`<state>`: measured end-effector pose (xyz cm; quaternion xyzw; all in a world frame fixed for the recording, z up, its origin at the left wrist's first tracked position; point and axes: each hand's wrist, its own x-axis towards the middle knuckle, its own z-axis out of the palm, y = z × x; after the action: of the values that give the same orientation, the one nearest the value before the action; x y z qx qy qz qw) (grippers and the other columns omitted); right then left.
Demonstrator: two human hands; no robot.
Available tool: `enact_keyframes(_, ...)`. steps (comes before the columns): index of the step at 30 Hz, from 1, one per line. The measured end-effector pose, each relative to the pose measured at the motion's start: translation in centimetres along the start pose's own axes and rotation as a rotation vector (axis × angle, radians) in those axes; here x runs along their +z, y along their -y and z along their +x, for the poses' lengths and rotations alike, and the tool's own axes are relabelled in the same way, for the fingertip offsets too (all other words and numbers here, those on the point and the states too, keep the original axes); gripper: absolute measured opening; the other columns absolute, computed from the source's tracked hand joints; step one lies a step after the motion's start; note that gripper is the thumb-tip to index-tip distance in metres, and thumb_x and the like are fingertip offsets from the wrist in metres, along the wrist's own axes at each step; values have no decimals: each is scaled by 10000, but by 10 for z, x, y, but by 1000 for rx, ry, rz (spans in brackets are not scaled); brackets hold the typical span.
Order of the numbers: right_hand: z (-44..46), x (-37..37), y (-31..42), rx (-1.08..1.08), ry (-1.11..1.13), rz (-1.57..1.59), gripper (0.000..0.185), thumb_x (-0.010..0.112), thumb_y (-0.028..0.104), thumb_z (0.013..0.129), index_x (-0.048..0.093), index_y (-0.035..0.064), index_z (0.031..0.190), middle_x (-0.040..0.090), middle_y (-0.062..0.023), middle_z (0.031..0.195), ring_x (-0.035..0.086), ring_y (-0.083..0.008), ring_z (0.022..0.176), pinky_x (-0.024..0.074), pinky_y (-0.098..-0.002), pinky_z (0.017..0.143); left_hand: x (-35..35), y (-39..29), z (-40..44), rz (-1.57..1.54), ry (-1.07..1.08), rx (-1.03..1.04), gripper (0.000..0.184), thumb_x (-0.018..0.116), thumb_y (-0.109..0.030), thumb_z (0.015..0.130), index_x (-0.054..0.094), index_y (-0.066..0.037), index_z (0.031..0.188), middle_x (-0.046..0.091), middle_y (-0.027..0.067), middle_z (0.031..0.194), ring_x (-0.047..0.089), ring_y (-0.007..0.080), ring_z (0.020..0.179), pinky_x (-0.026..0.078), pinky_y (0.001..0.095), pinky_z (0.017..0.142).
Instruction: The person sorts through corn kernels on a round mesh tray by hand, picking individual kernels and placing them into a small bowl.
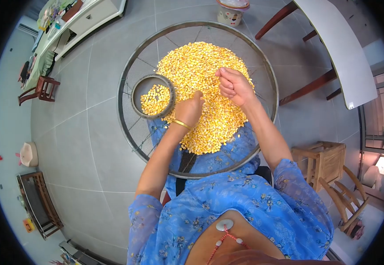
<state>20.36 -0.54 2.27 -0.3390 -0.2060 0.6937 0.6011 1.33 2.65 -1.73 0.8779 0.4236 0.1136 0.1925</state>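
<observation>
A wide round mesh sieve (141, 43) rests across my lap, and a broad heap of yellow corn kernels (200, 57) spreads over it. Toward its left side stands a small round dark bowl (173, 95) with loose kernels inside. My left hand (189, 109), with a gold bracelet at the wrist, is curled over the heap just right of the bowl; its thumb shows, while most of its fingers are hidden beneath. Above the right part of the heap, my right hand (235, 87) is closed with fingers curled in. What either hand holds is not visible.
Grey floor tiles surround the sieve. A white table (342, 48) with dark wooden legs stands at upper right, a wooden chair (329, 161) at right. A patterned bin (230, 17) sits beyond the sieve. At left are a small wooden stool (46, 88) and a white cabinet (90, 18).
</observation>
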Motion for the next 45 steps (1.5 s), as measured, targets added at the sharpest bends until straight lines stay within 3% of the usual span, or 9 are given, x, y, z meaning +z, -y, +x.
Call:
enact_keyframes(8,4,-9,3,39,-105,-435,209,494,208,905,548,6,910,434,18,514,370,-86,409,311,-257,390,28,-13,-4,221,193,261,102,415,-130,848,467,-50,886,603,135,589,607,328,544,452,456,485)
enact_keyframes(10,10,-9,-10,-247,-165,-1233,223,529,190,849,556,-11,943,602,-79,661,564,-207,588,442,-347,546,27,-9,-8,181,157,239,102,426,-128,837,466,-46,882,593,142,581,596,337,533,450,465,483)
enact_keyframes(11,9,-13,-13,-85,-175,-1419,218,532,169,822,557,3,962,657,-155,859,622,-303,839,473,-409,727,29,-4,-9,156,134,246,115,433,-131,832,463,-41,898,582,153,570,588,344,528,447,468,484)
enact_keyframes(14,4,-5,-24,69,-128,-1854,210,518,146,822,546,10,979,655,-166,867,629,-321,852,488,-420,725,30,-1,-9,188,155,228,136,439,-132,829,462,-34,921,588,149,575,588,340,525,448,461,480)
enact_keyframes(35,12,-20,-60,-8,-136,-1990,178,536,179,840,524,7,884,627,-187,748,624,-330,713,478,-447,649,17,4,-5,-130,37,74,114,529,-184,859,511,-72,871,595,94,593,602,234,549,461,359,510)
enact_keyframes(38,19,-33,-51,-288,-132,-1470,175,550,194,860,534,24,897,561,-90,598,536,-203,502,435,-361,483,11,10,3,-965,117,-82,150,595,-214,859,515,-87,856,504,1,568,482,131,476,404,284,483)
enact_keyframes(40,9,-9,-16,129,-60,-430,123,572,187,867,558,76,917,469,2,513,417,-107,389,299,-250,384,-14,3,4,-1147,134,-172,135,595,-189,878,500,-94,859,398,-70,581,346,45,458,303,213,422)
enact_keyframes(41,4,-2,-12,16,-15,-299,101,502,186,922,557,102,930,345,53,477,270,-34,352,183,-195,363,-23,5,4,-1319,210,-223,130,566,-211,900,498,-106,866,397,-68,576,335,40,453,274,203,408)
enact_keyframes(45,6,-9,-11,-93,220,168,141,439,165,933,552,82,951,409,11,517,268,-63,363,226,-209,360,-40,11,4,-1697,333,-269,101,516,-215,931,489,-120,908,378,-56,553,307,38,420,229,183,364)
